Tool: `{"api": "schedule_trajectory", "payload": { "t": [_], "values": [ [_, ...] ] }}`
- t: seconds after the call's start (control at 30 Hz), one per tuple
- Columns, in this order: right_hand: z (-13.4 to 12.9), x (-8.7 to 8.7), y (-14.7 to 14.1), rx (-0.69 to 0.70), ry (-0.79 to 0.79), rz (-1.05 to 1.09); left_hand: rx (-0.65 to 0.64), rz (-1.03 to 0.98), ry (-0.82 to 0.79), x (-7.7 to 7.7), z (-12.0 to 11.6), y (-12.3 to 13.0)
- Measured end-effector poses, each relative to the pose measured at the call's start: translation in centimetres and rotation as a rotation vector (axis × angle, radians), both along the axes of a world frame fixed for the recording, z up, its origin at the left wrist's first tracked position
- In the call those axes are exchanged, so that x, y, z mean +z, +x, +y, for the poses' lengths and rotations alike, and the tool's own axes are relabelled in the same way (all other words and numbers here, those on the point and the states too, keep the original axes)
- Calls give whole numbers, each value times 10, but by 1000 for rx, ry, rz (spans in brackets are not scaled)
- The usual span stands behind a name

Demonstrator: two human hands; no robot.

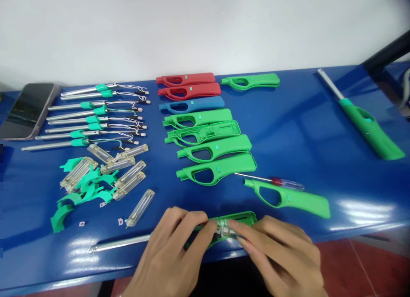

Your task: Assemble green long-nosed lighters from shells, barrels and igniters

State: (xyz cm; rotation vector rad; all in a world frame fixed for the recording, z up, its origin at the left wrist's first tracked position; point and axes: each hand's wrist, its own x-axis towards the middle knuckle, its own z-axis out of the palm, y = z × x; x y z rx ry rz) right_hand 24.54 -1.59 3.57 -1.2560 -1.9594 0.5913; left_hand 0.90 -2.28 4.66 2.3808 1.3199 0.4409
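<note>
Near the front edge of the table, an open green lighter shell (246,218) lies with its inside facing up. A metal lighter tube (124,243) sticks out to its left, passing beneath my left hand. My left hand (176,250) is closed, fingertips gripping the shell near its trigger opening. My right hand (278,250) is closed in a pinch over the shell's middle. Between both sets of fingertips shows a small clear and metallic part (225,230), partly hidden. Just behind my right hand lies a green shell half (304,201).
Several lighter shells (218,169) form a column behind my hands, beside a screwdriver (285,183). At left are wired tubes (73,132), clear fuel tanks (140,208), green triggers (89,181) and a phone (30,109). An assembled lighter (368,126) lies far right.
</note>
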Motion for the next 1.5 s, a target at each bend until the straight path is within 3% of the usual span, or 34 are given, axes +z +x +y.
{"api": "schedule_trajectory", "payload": {
  "t": [0.4, 0.63, 0.8, 1.07, 1.3, 1.5],
  "values": [
    [4, -1, 3, 36, 9, -25, 9, -53, 32, 5, -1, 3],
    [0, -9, 17, 48, 69, -54, -7, -37, 17, -3, -4, -4],
    [0, -6, 16, 22, 65, -40, 48, -134, 54, -3, -2, 0],
    [0, -7, 17, 51, 54, -51, -62, -24, 75, -2, -1, -1],
    [4, -2, 11, 80, 4, -42, -1, -27, 54, -3, -4, 2],
    [1, -4, 10, 70, -2, -31, -45, -3, 68, -6, -13, -2]
  ]
}}
